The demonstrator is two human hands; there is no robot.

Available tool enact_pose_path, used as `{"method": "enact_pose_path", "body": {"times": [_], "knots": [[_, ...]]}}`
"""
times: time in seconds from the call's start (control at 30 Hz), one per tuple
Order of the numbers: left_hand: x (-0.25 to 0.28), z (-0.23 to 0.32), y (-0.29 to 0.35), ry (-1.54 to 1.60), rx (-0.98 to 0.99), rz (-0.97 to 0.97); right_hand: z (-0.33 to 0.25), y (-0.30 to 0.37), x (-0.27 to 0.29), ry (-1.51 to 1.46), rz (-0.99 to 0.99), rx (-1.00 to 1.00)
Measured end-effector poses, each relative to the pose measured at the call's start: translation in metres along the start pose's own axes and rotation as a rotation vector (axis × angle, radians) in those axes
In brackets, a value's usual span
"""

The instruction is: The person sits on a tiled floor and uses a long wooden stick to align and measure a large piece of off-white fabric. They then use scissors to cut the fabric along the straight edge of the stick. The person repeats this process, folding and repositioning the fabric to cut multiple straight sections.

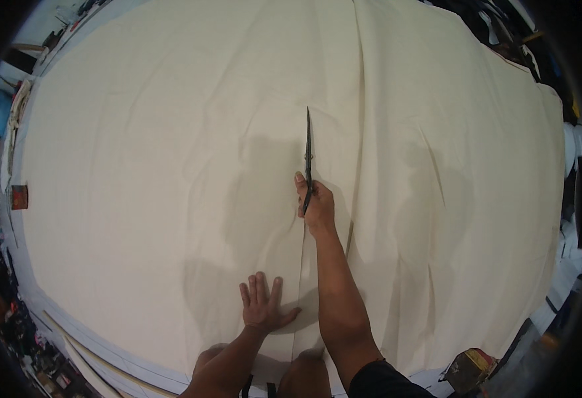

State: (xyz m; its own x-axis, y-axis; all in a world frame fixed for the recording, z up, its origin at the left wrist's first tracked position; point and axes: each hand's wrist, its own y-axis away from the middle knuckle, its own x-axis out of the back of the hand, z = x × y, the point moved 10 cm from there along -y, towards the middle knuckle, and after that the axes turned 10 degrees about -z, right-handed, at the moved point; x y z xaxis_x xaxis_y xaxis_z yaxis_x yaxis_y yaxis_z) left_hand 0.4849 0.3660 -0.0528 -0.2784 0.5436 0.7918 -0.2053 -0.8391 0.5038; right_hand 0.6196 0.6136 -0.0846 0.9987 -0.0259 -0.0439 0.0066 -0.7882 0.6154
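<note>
A wide sheet of cream fabric (138,152) is spread out under both of my hands. My right hand (319,204) is closed round the handles of a pair of dark scissors (309,146), whose blades point away from me over the cloth. From below the handles a thin cut line runs back toward me through the fabric. Just left of that line, my left hand (263,308) lies flat on the cloth with its fingers spread, holding nothing. Whether the blades are apart cannot be made out.
A long fold runs through the fabric right of the scissors. At the left edge stands a small red box (19,197); a red-and-yellow package (471,368) sits at the lower right. A long, thin strip (105,359) lies at lower left. Clutter surrounds the sheet.
</note>
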Motion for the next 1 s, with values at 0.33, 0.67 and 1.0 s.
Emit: {"method": "enact_pose_path", "body": {"times": [0.33,0.67,1.0], "knots": [[0.001,0.003,-0.002,-0.002,-0.044,0.072,-0.060,-0.052,-0.006,-0.062,-0.049,0.073],[0.006,0.003,-0.003,0.022,-0.015,0.019,-0.084,-0.089,0.003,0.020,-0.056,0.076],[0.005,0.009,-0.004,0.008,-0.008,-0.010,-0.098,-0.097,0.004,0.055,0.019,0.133]]}}
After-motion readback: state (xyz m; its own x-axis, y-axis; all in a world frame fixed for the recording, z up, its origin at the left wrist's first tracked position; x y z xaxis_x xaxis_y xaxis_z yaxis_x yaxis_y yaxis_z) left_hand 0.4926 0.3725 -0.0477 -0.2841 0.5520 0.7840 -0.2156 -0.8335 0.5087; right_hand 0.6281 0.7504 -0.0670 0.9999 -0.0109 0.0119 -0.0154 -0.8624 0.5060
